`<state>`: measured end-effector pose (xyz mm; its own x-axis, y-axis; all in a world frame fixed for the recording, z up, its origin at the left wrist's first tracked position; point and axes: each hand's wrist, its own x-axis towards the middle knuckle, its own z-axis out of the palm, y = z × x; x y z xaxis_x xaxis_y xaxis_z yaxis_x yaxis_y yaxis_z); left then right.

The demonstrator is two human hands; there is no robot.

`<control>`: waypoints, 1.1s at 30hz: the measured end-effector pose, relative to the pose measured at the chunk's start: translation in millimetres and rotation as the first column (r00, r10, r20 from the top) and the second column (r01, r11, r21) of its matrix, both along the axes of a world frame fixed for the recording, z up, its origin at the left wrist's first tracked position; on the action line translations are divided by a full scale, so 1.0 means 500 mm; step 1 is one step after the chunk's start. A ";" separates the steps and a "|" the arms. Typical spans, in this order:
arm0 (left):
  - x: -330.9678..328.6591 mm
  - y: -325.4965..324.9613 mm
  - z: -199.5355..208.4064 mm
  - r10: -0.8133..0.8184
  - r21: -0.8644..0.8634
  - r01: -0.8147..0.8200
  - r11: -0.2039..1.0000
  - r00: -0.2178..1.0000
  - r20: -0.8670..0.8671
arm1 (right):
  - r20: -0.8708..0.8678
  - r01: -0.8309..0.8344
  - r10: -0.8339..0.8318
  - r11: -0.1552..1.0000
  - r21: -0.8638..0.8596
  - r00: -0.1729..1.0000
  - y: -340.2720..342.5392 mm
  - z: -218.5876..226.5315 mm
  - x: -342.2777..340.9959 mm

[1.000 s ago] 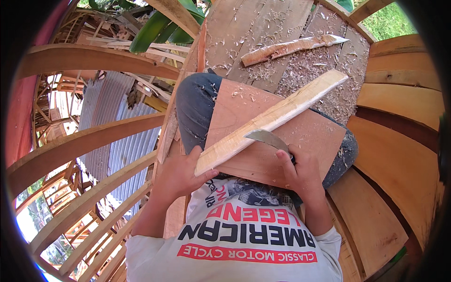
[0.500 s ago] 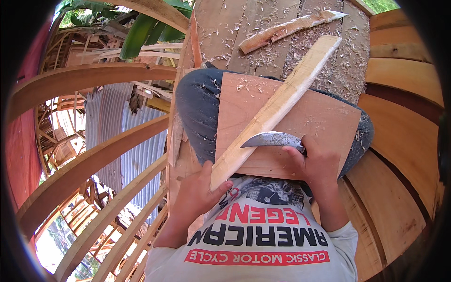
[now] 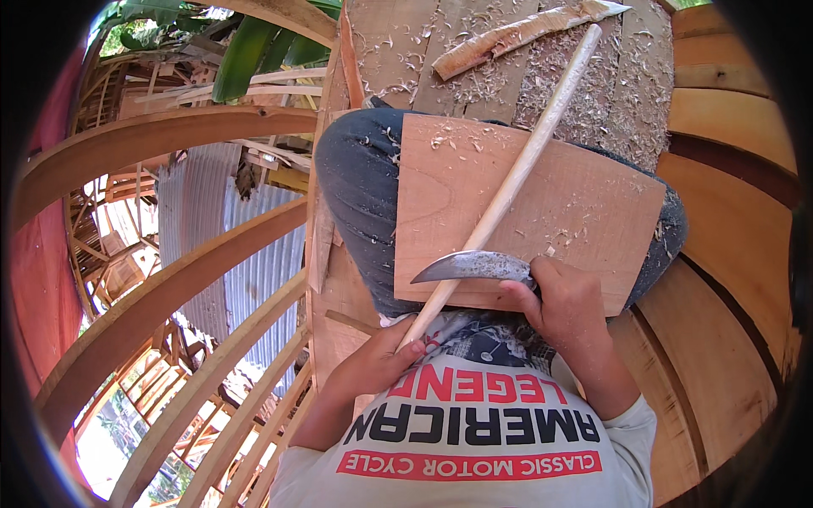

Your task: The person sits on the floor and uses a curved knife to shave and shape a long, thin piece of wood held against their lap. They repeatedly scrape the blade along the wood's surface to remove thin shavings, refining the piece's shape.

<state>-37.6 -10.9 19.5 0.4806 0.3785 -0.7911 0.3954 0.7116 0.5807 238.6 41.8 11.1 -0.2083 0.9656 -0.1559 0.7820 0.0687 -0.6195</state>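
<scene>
My left hand (image 3: 377, 359) is closed round the near end of a long pale wooden strip (image 3: 523, 169). The strip, with its narrow edge turned up, slants away to the far right across a flat reddish-brown board (image 3: 449, 182) on my lap. A curved knife (image 3: 474, 266) is in my right hand (image 3: 569, 310), its handle mostly hidden by the fingers. The blade points left and lies across the near part of the strip; whether it touches the wood I cannot tell.
Beyond my knees, wood shavings (image 3: 627, 110) litter the plank floor (image 3: 474, 93). Another carved wooden piece (image 3: 525, 38) lies there at the far end. Curved wooden ribs (image 3: 195, 245) rise at the left, and curved planks (image 3: 720, 220) form a wall on the right.
The strip has been rolled from its broad face onto its narrow edge. My left hand has shifted slightly right and nearer me; the knife has moved slightly left and nearer.
</scene>
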 end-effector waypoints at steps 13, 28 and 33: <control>-0.021 -0.024 -0.046 -0.011 0.007 0.011 1.000 1.000 0.024 | -0.073 0.377 -0.393 0.910 -0.171 0.916 0.071 0.038 0.073; 0.047 0.043 0.058 -0.140 0.200 0.263 0.944 0.867 -0.479 | -0.734 -0.048 -0.551 0.787 -0.616 0.397 0.034 0.013 0.033; 0.038 0.053 0.079 0.013 0.537 0.401 0.742 0.793 -0.609 | -0.720 -0.169 -0.641 0.704 -0.690 0.267 0.030 0.019 0.035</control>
